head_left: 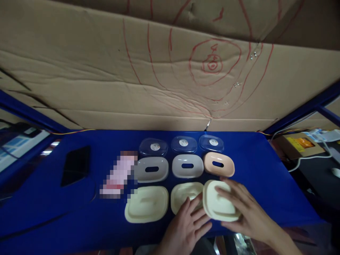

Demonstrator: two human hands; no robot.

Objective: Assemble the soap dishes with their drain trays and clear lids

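Observation:
My right hand (245,209) grips a cream rounded plastic dish (216,200) by its right side, fingers over the top and thumb below, at the right end of the front row. My left hand (187,225) has its fingers spread just left of that dish. Whether its fingertips touch the dish, I cannot tell. Behind these fingers lies a second cream dish (180,194), partly covered by them. A third cream dish (146,204) rests farther left. Beyond them are two pale grey oval pieces (187,161) with slots and a peach slotted piece (228,164).
Clear plastic covers (183,143) with round stickers form the back row on the blue tabletop (265,170). A pixelated pinkish object (119,173) and a dark flat object (75,164) lie left. A cardboard wall (92,71) stands behind; an open carton (297,145) sits right.

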